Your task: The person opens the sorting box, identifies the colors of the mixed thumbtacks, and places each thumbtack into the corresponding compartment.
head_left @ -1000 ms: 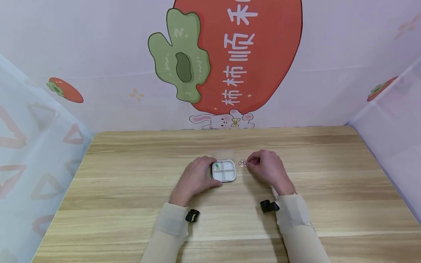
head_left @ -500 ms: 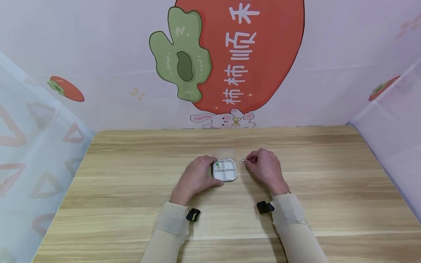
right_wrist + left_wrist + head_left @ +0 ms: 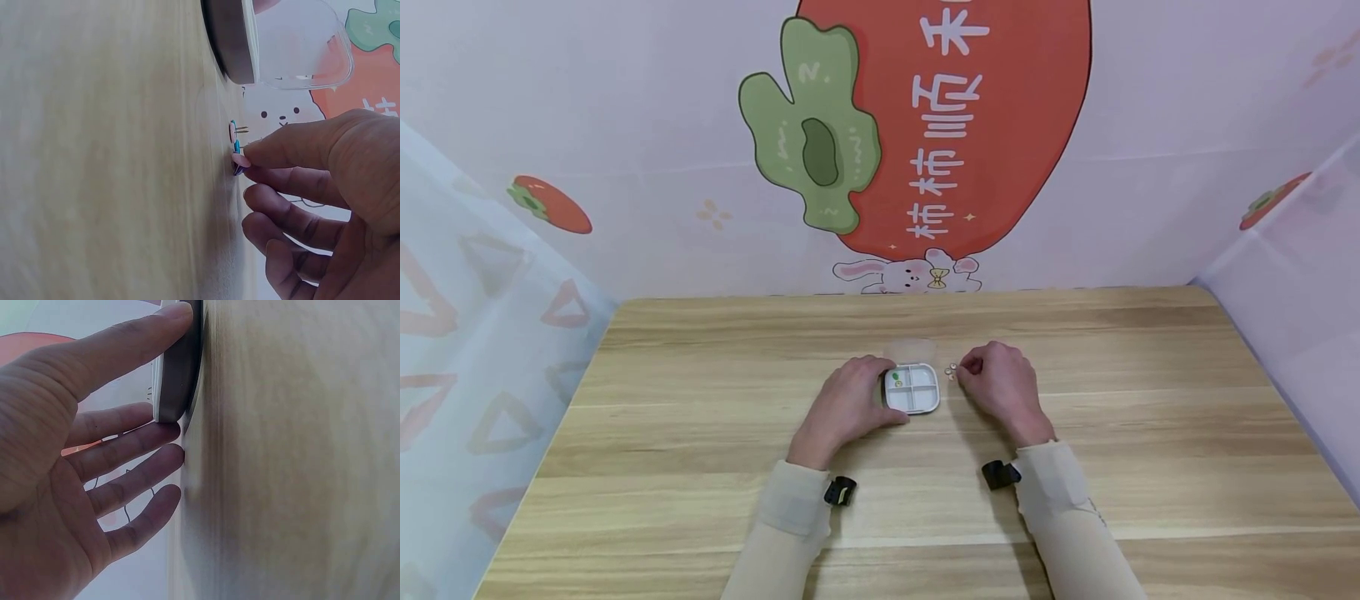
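Observation:
A small white pill box [image 3: 912,388] with four compartments stands uncovered on the table. Its far left compartment holds tiny green and yellow pieces [image 3: 897,380]. My left hand [image 3: 846,408] grips the box by its left side, thumb at the near edge, forefinger at the far edge; in the left wrist view the other fingers are spread. Just right of the box, several small stud earrings [image 3: 951,370] lie on the wood, thin posts pointing up in the right wrist view. My right hand [image 3: 1003,387] pinches one pinkish stud earring [image 3: 240,160] between thumb and forefinger, low over the table.
The box's clear lid [image 3: 913,349] stands out at its far side. Behind the wooden table [image 3: 700,350] hangs a printed cloth backdrop [image 3: 685,125], with more cloth at both sides. Each sleeve cuff carries a black wrist camera [image 3: 840,491].
My right hand has shifted slightly left, closer to the earrings, and its fingertips cover some of them. My left hand keeps its grip on the box.

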`<action>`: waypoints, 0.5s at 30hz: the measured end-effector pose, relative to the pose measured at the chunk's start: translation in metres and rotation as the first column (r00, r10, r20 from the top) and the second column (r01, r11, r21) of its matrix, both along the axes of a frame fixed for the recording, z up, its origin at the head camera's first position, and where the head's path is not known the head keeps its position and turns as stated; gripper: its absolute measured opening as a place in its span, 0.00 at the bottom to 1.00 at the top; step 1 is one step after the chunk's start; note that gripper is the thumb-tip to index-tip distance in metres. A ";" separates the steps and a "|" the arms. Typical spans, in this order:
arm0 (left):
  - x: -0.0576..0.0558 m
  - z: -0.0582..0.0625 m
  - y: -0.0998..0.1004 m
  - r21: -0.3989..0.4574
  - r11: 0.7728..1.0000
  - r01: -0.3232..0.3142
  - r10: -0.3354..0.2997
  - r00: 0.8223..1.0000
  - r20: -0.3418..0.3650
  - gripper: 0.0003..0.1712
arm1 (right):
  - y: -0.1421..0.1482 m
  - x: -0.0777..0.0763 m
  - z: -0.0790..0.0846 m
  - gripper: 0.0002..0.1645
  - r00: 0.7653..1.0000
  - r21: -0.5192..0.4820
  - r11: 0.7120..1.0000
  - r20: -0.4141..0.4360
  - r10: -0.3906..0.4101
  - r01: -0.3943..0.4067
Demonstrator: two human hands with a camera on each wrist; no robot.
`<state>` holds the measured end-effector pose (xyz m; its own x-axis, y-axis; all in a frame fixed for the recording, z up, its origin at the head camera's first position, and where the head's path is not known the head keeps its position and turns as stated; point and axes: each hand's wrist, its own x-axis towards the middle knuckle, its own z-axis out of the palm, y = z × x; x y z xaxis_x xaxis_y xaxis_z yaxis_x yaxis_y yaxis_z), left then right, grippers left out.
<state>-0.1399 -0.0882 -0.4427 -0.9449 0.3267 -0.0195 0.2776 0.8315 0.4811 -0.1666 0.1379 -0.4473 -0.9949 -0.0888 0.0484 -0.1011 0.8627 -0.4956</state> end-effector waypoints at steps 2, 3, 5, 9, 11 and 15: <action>0.000 0.000 0.000 0.001 1.000 0.001 -0.001 1.000 0.000 0.42 | 0.000 0.000 0.000 0.06 1.000 0.002 1.000 0.001 -0.003 0.003; 0.000 0.000 0.000 0.001 1.000 0.001 -0.001 1.000 0.000 0.42 | -0.001 0.000 0.000 0.06 1.000 0.002 1.000 0.001 -0.003 0.003; 0.000 -0.001 -0.001 0.003 1.000 0.002 -0.002 1.000 -0.001 0.42 | -0.001 0.000 -0.001 0.06 1.000 0.003 1.000 0.003 -0.005 0.005; 0.000 -0.001 -0.001 0.008 1.000 0.003 -0.003 1.000 -0.004 0.42 | -0.001 0.000 -0.002 0.05 1.000 0.002 1.000 0.007 -0.009 0.009; 0.000 -0.001 -0.001 0.010 1.000 0.005 -0.005 1.000 -0.005 0.42 | -0.002 0.001 -0.002 0.05 1.000 0.000 1.000 0.008 -0.010 0.010; 0.000 -0.001 -0.001 0.009 1.000 0.007 -0.007 1.000 -0.005 0.42 | -0.002 0.001 -0.002 0.05 1.000 0.000 1.000 0.004 -0.011 0.011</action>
<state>-0.1400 -0.0893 -0.4437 -0.9428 0.3331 -0.0115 0.2856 0.8252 0.4873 -0.1654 0.1354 -0.4494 -0.9959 -0.0780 0.0447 -0.0899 0.8635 -0.4962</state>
